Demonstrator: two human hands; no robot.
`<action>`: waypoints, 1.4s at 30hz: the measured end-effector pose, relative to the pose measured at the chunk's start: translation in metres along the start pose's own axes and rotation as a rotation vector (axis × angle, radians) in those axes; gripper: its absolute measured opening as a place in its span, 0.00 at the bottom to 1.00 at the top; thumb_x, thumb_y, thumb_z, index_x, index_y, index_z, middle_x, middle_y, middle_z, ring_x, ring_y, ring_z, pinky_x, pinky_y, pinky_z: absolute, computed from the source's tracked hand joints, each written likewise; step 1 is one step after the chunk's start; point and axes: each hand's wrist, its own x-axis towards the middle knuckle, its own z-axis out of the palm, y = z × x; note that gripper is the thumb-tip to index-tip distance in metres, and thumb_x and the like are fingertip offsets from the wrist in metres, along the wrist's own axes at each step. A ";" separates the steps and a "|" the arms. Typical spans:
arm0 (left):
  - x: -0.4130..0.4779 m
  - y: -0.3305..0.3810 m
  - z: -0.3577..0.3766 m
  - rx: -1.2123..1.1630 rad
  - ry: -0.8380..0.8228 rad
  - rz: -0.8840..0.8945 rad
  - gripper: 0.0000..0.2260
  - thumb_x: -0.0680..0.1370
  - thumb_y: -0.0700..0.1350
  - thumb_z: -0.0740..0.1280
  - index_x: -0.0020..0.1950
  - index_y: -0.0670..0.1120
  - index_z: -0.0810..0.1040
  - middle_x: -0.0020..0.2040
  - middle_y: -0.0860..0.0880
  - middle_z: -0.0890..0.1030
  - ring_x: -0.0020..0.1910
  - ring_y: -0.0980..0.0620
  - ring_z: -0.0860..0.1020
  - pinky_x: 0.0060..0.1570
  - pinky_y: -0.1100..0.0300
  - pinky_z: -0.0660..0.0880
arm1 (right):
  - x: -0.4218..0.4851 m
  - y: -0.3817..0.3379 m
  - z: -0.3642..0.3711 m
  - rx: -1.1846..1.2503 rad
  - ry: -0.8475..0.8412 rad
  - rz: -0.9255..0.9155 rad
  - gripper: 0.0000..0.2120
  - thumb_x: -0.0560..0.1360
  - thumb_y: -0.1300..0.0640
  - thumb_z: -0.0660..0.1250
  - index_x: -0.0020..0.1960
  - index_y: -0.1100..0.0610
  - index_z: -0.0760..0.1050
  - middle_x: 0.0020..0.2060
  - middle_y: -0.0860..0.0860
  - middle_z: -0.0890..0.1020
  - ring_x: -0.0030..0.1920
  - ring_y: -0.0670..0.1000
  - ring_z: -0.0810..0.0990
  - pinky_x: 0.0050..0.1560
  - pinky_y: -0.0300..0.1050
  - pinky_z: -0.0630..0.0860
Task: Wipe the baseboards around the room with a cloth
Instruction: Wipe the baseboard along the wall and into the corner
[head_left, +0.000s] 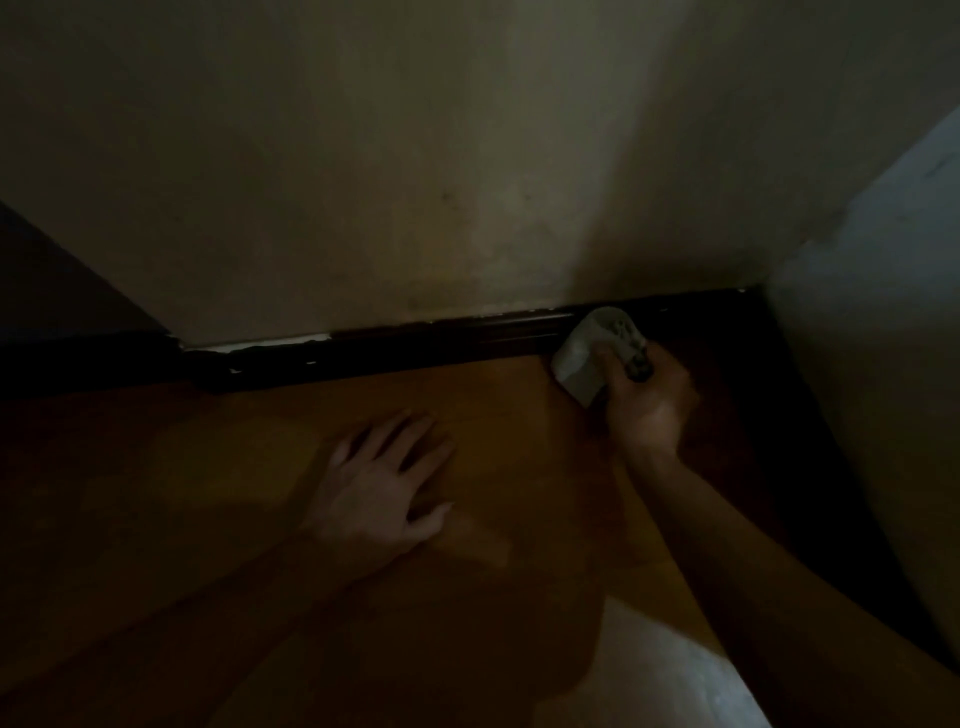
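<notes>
Right hand (652, 400) around cloth (574, 364) at baseboard (441, 339)

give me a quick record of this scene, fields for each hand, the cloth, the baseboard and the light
left hand: flat on the floor, holds nothing
right hand: grips the cloth
cloth: pale, bunched, held against the baseboard close to the room corner
baseboard: dark, at the foot of the wall; pale chipped spots along its top edge toward the left
light: very dim
</notes>
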 end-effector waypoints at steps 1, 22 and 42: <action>0.001 0.000 0.000 -0.006 -0.006 -0.001 0.29 0.76 0.66 0.58 0.73 0.56 0.74 0.75 0.49 0.71 0.73 0.46 0.66 0.60 0.42 0.72 | 0.006 0.002 -0.006 -0.013 0.027 0.021 0.15 0.75 0.44 0.72 0.50 0.57 0.81 0.47 0.54 0.84 0.47 0.53 0.81 0.46 0.44 0.75; 0.001 0.003 -0.001 -0.058 -0.038 -0.023 0.28 0.76 0.66 0.58 0.72 0.57 0.74 0.75 0.49 0.71 0.74 0.45 0.67 0.64 0.41 0.69 | -0.019 -0.015 0.014 -0.059 -0.044 -0.103 0.16 0.75 0.44 0.72 0.54 0.56 0.82 0.51 0.54 0.84 0.51 0.53 0.82 0.50 0.47 0.79; 0.032 0.022 0.003 -0.193 -0.018 -0.004 0.30 0.73 0.64 0.62 0.73 0.55 0.73 0.74 0.49 0.71 0.74 0.47 0.66 0.73 0.40 0.55 | -0.020 -0.015 0.020 -0.102 -0.095 -0.075 0.22 0.76 0.39 0.68 0.57 0.57 0.79 0.53 0.54 0.83 0.54 0.53 0.82 0.49 0.43 0.76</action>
